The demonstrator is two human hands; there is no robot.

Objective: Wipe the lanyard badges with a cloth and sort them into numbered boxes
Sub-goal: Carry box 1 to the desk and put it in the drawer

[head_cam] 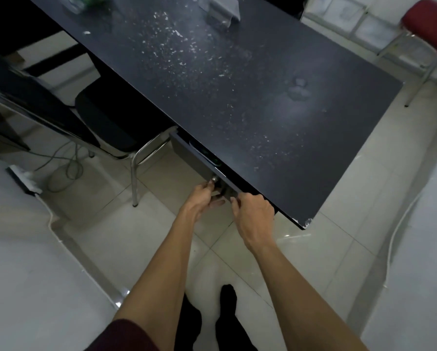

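Badges are hard to make out: one dark thing with a green edge [213, 162] lies in the one drawer [187, 150], open a crack under the table [263, 110]. It runs far left to near right. One left hand [199, 198] pinches the one knob [214, 179]. One right hand [254, 214] curls under the table edge; I cannot tell what it holds

you cannot see into the drawer [189, 154] at lower centre: the desk top [237, 97] covers nearly all of it, and the green glint in the gap is too small to name. your left hand [199, 198] pinches the drawer knob [214, 179], which is half hidden by its fingertips. your right hand [253, 214] tucks its fingertips under the desk edge, so what they grasp is unclear. the top edge cuts off a blurred clear stand [220, 13] and a green thing [95, 0]. the red stool [430, 26] runs off the upper right.
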